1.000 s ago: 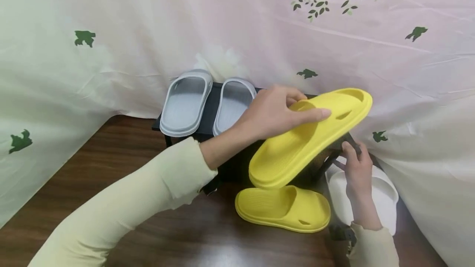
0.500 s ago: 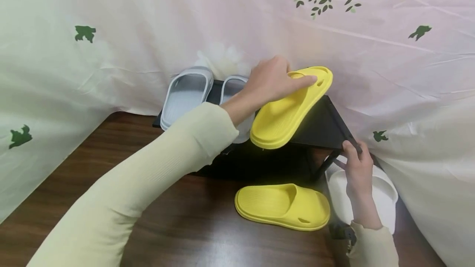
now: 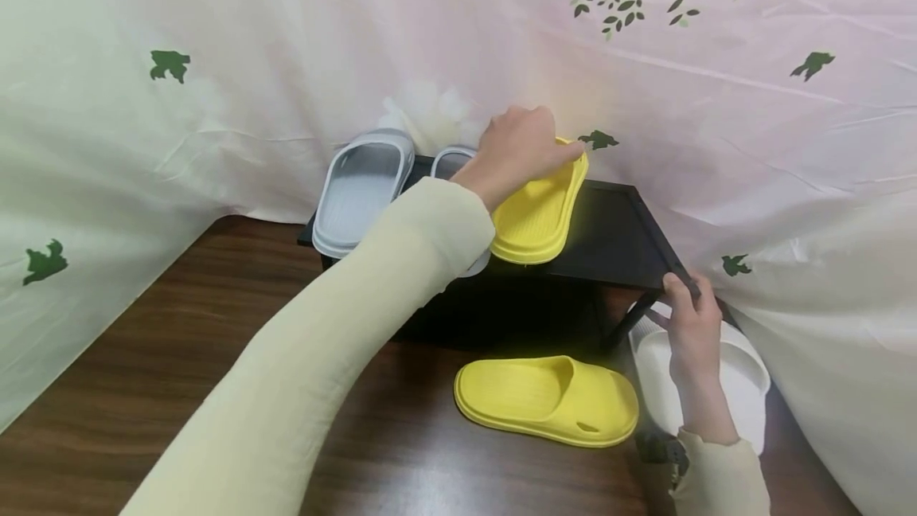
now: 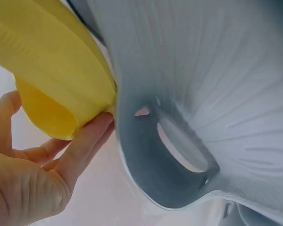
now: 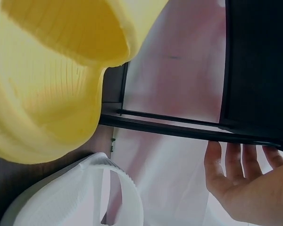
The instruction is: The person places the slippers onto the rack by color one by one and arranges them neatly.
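Observation:
My left hand (image 3: 519,151) grips a yellow slipper (image 3: 533,225) by its toe end over the top shelf of a small black shoe rack (image 3: 619,233). In the left wrist view, thumb and fingers are around the slipper's strap end, right beside a grey slipper (image 4: 188,113). My right hand (image 3: 696,341) holds the rack's front right corner, its fingertips against the edge bar (image 5: 188,132) in the right wrist view. A second yellow slipper (image 3: 544,400) lies sideways on the wooden surface in front of the rack.
Two grey slippers occupy the shelf's left side; the inner one (image 3: 446,166) is partly hidden by my left arm. White footwear (image 3: 741,377) stands right of the rack, behind my right wrist. A pale printed curtain (image 3: 458,38) hangs close behind the rack and along both sides.
My left hand has carried the yellow slipper leftward and back, from in front of the rack to over its shelf next to the grey pair. My right hand has stayed on the corner.

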Demonstrator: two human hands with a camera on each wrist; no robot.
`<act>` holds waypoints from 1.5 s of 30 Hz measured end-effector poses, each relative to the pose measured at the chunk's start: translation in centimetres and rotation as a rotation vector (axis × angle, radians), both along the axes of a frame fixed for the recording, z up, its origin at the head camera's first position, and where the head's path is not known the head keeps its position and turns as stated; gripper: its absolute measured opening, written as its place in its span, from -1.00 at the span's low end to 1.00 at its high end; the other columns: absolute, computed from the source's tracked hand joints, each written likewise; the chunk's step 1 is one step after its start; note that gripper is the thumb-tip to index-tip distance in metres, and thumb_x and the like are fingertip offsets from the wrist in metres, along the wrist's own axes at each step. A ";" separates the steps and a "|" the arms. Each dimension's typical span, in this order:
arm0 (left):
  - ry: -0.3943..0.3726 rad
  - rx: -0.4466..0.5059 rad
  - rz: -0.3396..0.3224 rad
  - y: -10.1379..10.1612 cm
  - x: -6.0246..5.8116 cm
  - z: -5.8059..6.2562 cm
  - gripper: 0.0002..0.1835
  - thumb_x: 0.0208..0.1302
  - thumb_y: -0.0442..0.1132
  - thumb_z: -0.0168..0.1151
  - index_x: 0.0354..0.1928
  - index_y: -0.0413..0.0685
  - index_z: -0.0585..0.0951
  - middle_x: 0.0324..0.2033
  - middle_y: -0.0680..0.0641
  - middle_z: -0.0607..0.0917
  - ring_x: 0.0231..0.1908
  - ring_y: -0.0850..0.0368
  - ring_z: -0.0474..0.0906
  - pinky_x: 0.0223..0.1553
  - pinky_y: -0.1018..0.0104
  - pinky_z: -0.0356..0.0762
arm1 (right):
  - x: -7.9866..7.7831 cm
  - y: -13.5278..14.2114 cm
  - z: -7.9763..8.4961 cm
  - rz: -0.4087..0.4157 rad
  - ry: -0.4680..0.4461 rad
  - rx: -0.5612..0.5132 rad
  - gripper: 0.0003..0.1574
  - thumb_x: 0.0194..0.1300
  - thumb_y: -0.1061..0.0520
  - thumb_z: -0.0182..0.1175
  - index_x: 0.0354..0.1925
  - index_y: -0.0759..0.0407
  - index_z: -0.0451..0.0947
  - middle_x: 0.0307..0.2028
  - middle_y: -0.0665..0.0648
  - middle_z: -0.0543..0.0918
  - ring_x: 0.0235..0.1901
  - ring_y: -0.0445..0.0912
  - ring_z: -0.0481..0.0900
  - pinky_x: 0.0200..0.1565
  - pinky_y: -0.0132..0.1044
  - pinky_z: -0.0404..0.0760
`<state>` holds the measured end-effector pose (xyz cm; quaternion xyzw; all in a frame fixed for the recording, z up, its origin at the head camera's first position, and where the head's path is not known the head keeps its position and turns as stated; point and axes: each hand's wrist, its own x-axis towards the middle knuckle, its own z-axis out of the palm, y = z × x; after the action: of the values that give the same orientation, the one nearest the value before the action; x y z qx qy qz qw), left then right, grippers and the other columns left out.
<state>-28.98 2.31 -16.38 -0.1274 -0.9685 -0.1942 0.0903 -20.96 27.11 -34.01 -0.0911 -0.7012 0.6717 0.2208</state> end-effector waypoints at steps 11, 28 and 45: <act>-0.026 -0.053 -0.005 1.1 0.1 -1.1 -0.53 0.44 0.27 0.00 -0.46 0.09 0.45 -0.40 0.05 0.49 -0.32 0.11 0.49 -0.38 0.33 0.42 | -0.1 0.3 -0.2 -0.011 0.034 -0.050 -0.89 0.50 0.08 0.13 -0.04 -0.01 0.50 -0.13 0.00 0.55 -0.15 -0.19 0.58 -0.29 -0.48 0.66; -0.019 -0.179 0.006 2.5 0.0 -2.0 -0.63 0.49 0.18 0.10 -0.33 0.10 0.61 -0.23 0.04 0.66 -0.20 0.08 0.56 -0.19 0.25 0.52 | 0.0 0.4 -0.5 -0.022 0.020 -0.028 -0.88 0.50 0.06 0.11 -0.03 -0.02 0.49 -0.11 0.02 0.53 -0.13 -0.20 0.57 -0.28 -0.50 0.65; -0.055 -0.027 -0.081 -1.3 1.6 -0.1 -0.64 0.43 0.19 0.06 -0.21 0.04 0.44 -0.34 0.04 0.44 -0.33 0.14 0.38 -0.36 0.32 0.33 | 0.0 -0.1 -0.1 -0.004 0.039 -0.037 -0.89 0.50 0.09 0.12 -0.04 -0.01 0.50 -0.10 0.03 0.52 -0.12 -0.20 0.58 -0.29 -0.48 0.67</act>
<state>-27.43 1.04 -16.50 -0.1625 -0.9671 -0.1882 0.0538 -20.91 27.04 -34.15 -0.0834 -0.6841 0.6858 0.2342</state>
